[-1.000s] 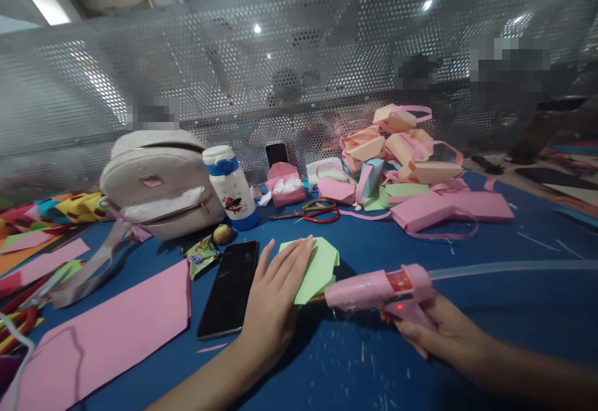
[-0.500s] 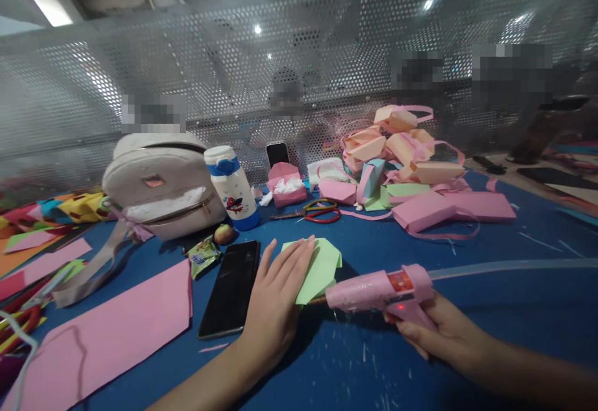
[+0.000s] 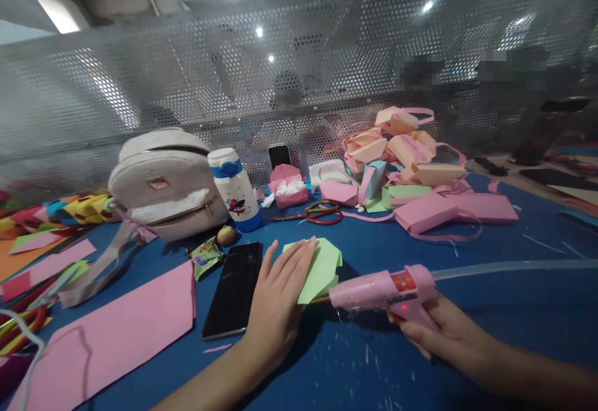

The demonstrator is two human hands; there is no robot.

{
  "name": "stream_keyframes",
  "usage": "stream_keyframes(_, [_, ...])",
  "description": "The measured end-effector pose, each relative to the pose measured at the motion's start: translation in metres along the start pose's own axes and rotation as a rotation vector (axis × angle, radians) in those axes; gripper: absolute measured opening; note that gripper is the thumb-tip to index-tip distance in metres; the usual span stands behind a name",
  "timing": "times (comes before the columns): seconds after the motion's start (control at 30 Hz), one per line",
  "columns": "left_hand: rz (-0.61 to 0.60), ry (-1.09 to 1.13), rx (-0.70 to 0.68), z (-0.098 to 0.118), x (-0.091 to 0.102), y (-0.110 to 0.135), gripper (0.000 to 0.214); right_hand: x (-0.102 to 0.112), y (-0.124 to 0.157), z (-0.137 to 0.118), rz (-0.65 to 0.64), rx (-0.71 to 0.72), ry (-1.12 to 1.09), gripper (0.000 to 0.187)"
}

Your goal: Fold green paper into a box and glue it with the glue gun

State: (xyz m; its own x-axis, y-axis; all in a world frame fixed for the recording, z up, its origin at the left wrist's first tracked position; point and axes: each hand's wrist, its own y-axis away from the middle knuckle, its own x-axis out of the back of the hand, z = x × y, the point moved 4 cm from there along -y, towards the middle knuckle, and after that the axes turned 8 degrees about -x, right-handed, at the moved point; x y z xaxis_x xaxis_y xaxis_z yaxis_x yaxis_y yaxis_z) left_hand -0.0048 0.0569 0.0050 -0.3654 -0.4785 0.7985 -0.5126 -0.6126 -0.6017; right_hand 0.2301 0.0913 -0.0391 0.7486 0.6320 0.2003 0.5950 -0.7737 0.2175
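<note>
My left hand (image 3: 278, 299) holds a light green folded paper piece (image 3: 322, 271), its fingers laid over the top and its thumb hidden. The paper's right edge is bent down. My right hand (image 3: 441, 330) is wrapped round the handle of a pink hot glue gun (image 3: 374, 289), whose red light is lit. The gun points left, its nozzle at the near lower edge of the green paper; whether the tip touches cannot be made out. A long clear glue stick (image 3: 504, 266) sticks out of its back.
Left of my left hand lie a black phone (image 3: 233, 289), a green snack packet (image 3: 205, 256) and a pink sheet (image 3: 121, 330). Behind stand a white backpack (image 3: 163, 180) and a bottle (image 3: 236, 193). Scissors (image 3: 322, 212) and folded paper bags (image 3: 427, 212) lie farther back on the blue table (image 3: 406, 380).
The glue gun and my right hand have shifted very slightly right. My left hand stays on the green paper. The whole view has drifted a little.
</note>
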Motion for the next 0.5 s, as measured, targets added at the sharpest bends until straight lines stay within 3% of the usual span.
stream_keyframes(0.5, [0.001,0.058,0.036,0.0011,0.0022,0.0009,0.061,0.0042,0.0002,0.0008,0.081,-0.028,0.036,0.046])
